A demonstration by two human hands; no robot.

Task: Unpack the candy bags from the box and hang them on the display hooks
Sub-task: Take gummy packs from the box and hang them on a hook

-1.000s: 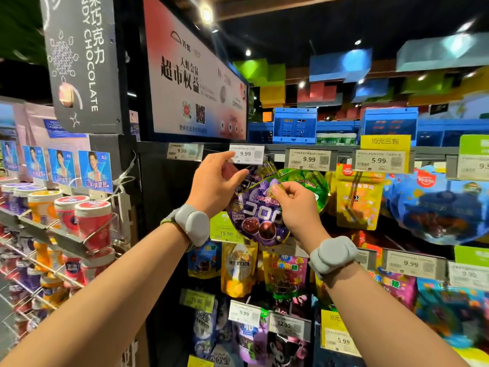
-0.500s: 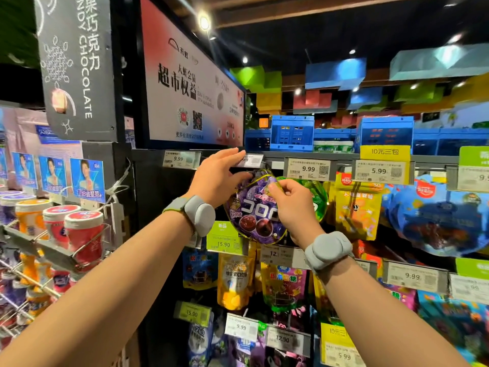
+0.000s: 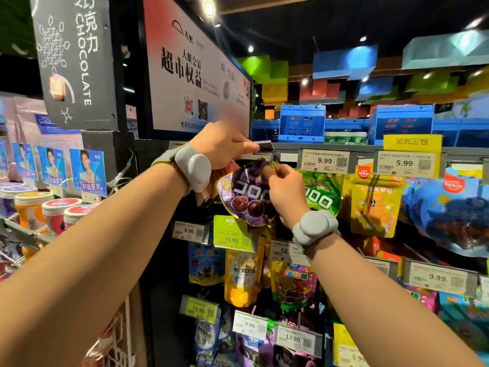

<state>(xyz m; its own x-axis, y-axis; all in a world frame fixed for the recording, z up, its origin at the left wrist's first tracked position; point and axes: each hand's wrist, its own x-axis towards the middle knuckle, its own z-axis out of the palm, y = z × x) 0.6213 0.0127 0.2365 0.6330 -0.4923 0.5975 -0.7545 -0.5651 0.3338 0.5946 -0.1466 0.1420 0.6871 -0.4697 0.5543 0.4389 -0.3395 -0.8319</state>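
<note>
A round purple candy bag point(image 3: 246, 194) with grapes printed on it sits at the top row of the display, just under the shelf rail. My right hand point(image 3: 284, 190) pinches the bag's top edge. My left hand point(image 3: 222, 148) grips the price tag holder point(image 3: 263, 147) at the end of the hook and has it tipped up flat. The hook itself is hidden behind the bag and my fingers. A green bag point(image 3: 320, 196) of the same kind hangs just to the right. The box is not in view.
Yellow candy bags point(image 3: 373, 205) and blue bags point(image 3: 449, 213) hang further right under price tags point(image 3: 324, 161). Lower rows hold several more hanging bags point(image 3: 242, 276). Tubs point(image 3: 57, 210) line a wire shelf at left. Blue crates point(image 3: 301, 124) stand on top of the shelf.
My left hand has flipped the price tag up from facing me to lying flat. My right hand has lifted the purple bag's top closer to the rail.
</note>
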